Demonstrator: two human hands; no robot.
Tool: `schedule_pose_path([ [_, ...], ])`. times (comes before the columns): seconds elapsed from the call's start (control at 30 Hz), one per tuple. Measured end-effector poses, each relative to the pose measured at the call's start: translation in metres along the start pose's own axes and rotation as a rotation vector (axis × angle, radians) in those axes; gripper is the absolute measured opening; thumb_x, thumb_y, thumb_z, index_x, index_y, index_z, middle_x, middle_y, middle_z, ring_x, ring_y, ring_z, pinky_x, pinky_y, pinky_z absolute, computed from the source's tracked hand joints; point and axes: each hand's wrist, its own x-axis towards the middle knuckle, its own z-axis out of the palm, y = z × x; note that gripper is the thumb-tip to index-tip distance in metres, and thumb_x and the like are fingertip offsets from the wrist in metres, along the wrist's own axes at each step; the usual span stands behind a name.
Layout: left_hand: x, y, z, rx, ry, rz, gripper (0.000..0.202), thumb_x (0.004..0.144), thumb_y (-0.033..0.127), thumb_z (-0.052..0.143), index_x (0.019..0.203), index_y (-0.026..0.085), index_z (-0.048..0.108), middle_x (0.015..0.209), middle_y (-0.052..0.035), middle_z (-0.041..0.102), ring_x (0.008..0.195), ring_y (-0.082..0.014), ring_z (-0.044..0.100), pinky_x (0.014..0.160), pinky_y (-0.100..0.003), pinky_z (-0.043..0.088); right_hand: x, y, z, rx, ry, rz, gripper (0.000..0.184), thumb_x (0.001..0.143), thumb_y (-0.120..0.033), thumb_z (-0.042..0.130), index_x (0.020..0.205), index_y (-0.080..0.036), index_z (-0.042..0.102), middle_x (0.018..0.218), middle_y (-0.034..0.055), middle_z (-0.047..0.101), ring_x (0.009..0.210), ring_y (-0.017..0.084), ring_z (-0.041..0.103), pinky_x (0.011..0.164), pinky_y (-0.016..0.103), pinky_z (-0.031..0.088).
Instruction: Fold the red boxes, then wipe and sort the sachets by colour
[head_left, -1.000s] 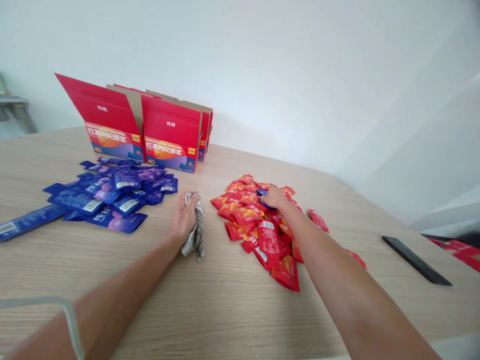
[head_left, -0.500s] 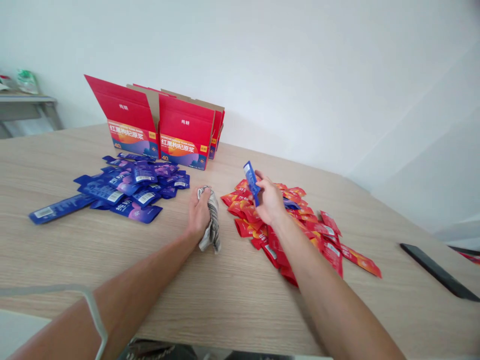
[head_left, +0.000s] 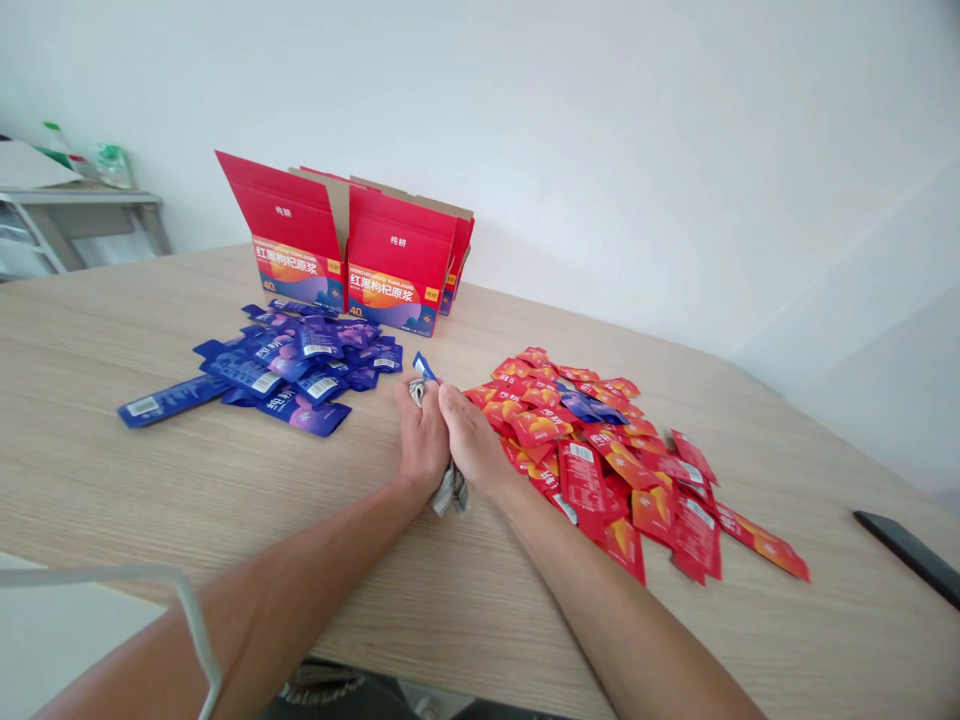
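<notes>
My left hand (head_left: 424,435) is closed around a striped grey-and-white cloth (head_left: 450,492), whose lower end hangs out below. Pressed against it from the right is my right hand (head_left: 472,440), closed on a blue sachet (head_left: 424,367) whose tip sticks out above the fingers. The rest of that sachet is hidden between the hands. To the left lies a pile of blue sachets (head_left: 307,360). Right of my hands a heap of red sachets (head_left: 582,478) spreads over the table, with blue sachets (head_left: 589,405) lying on it.
Open red cartons (head_left: 397,260) stand at the back of the wooden table (head_left: 300,520), before a white wall. A flat black object (head_left: 911,555) lies at the right. A pale cable (head_left: 187,610) crosses the lower left. A side table (head_left: 90,200) stands far left.
My right hand has moved left with the blue sachet, from over the red heap to my left hand and the cloth. The view has shifted slightly, uncovering more of the red heap.
</notes>
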Motion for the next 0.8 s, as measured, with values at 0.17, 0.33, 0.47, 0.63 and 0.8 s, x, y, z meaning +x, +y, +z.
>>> schedule_pose_path([
  [0.17,-0.009,0.004,0.011,-0.021,-0.064,0.008,0.01,0.103,0.032,0.057,0.106,0.023,0.056,0.089,0.0006,0.062,0.086,-0.0186,0.061,0.086,-0.033,0.05,0.011,-0.004,-0.023,-0.013,0.124,0.095,0.053,0.094,-0.079,0.06,0.087,-0.026,0.06,0.087,-0.0016,0.065,0.094,0.022,0.064,0.092,0.037,0.05],
  [0.33,-0.017,0.003,0.015,-0.082,-0.124,0.03,0.014,0.103,0.035,0.056,0.106,0.022,0.059,0.091,-0.0002,0.065,0.087,-0.0186,0.062,0.087,-0.032,0.05,0.015,0.001,-0.033,0.267,0.069,0.237,0.061,0.079,-0.082,0.077,0.1,-0.027,0.06,0.096,-0.0029,0.066,0.104,0.022,0.067,0.1,0.037,0.052],
  [0.47,-0.019,0.002,0.015,-0.107,-0.191,0.035,0.017,0.104,0.037,0.056,0.109,0.022,0.061,0.098,-0.0016,0.068,0.092,-0.019,0.063,0.09,-0.032,0.05,0.016,-0.002,-0.04,0.385,-0.011,0.238,0.062,0.086,-0.076,0.077,0.129,-0.035,0.063,0.125,-0.0016,0.074,0.125,0.023,0.068,0.116,0.042,0.05],
  [0.63,-0.02,0.004,0.015,-0.106,-0.196,0.06,0.018,0.105,0.037,0.054,0.115,0.022,0.06,0.111,-0.0051,0.071,0.106,-0.0208,0.066,0.101,-0.035,0.049,0.014,-0.009,-0.031,0.339,-0.004,0.093,0.068,0.091,-0.071,0.073,0.15,-0.04,0.063,0.163,-0.0051,0.06,0.157,0.022,0.047,0.136,0.041,0.028],
  [0.8,-0.022,0.005,0.014,-0.046,-0.115,0.057,0.015,0.107,0.036,0.049,0.111,0.023,0.055,0.108,-0.006,0.067,0.104,-0.0219,0.065,0.098,-0.038,0.05,0.006,-0.007,-0.01,0.35,-0.02,0.085,0.07,0.093,-0.07,0.067,0.156,-0.039,0.06,0.16,-0.0045,0.063,0.157,0.023,0.048,0.138,0.043,0.026],
])
